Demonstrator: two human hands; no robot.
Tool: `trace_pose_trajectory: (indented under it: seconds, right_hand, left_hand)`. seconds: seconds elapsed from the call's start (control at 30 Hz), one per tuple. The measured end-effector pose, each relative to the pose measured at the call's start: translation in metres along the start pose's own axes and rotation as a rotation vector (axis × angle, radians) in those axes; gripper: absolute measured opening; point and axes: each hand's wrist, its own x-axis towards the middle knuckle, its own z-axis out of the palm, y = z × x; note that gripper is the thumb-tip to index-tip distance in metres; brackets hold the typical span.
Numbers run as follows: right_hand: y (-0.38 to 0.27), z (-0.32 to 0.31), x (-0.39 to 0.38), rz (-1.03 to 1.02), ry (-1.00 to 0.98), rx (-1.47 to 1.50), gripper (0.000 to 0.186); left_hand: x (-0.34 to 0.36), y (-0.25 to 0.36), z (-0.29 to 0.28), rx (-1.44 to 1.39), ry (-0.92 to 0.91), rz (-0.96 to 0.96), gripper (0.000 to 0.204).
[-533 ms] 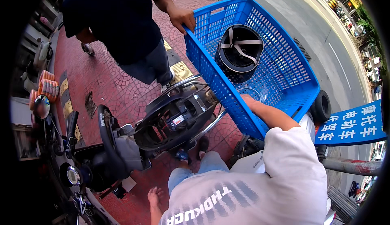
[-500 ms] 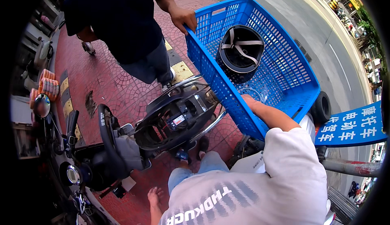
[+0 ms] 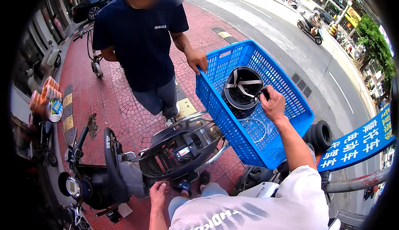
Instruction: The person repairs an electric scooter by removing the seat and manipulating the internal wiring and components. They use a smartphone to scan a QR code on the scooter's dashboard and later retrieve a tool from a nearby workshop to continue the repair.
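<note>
Pinching narrowly with right hand (image 3: 273,103), cannot tell on what, by rim of helmet (image 3: 240,96), upturned in blue basket (image 3: 229,118) likely steadied by co-worker's hand (image 3: 196,59) on its edge, and holding left hand (image 3: 158,193) loosely curled near scooter (image 3: 160,163), cannot tell if empty.

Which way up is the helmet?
Upside down: the helmet lies in the blue basket, its opening and pale straps facing up.
</note>
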Motion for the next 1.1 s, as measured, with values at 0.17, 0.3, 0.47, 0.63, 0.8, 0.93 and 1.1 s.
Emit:
trace_pose_trajectory:
  seconds: [0.17, 0.3, 0.47, 0.63, 0.8, 0.93, 1.1]
  right_hand:
    - [-0.099, -0.018, -0.011, -0.178, 0.004, 0.28, 0.009]
    - [-0.169, 0.007, -0.077, -0.361, -0.365, 0.414, 0.014]
    - [-0.229, 0.062, -0.143, -0.392, -0.609, 0.512, 0.012]
    - [-0.248, 0.117, -0.183, -0.462, -0.796, 0.585, 0.018]
    - [-0.273, 0.145, -0.19, -0.517, -0.929, 0.572, 0.019]
    - [-0.27, 0.154, -0.186, -0.5, -0.963, 0.517, 0.021]
    - [-0.28, 0.17, -0.197, -0.461, -0.966, 0.562, 0.023]
  left_hand:
    - [0.003, 0.119, 0.073, -0.073, -0.307, 0.259, 0.03]
    - [-0.011, 0.171, 0.105, -0.374, -0.613, 0.283, 0.05]
    - [-0.013, 0.149, 0.08, -0.244, -0.619, 0.099, 0.031]
    - [-0.026, 0.075, 0.016, -0.567, -0.416, -0.145, 0.027]
    - [-0.067, -0.041, -0.084, -0.524, 0.167, -0.311, 0.031]
    - [-0.08, -0.156, -0.164, -0.63, 0.523, -0.573, 0.033]
    - [-0.082, -0.213, -0.208, -0.573, 0.615, -0.591, 0.035]
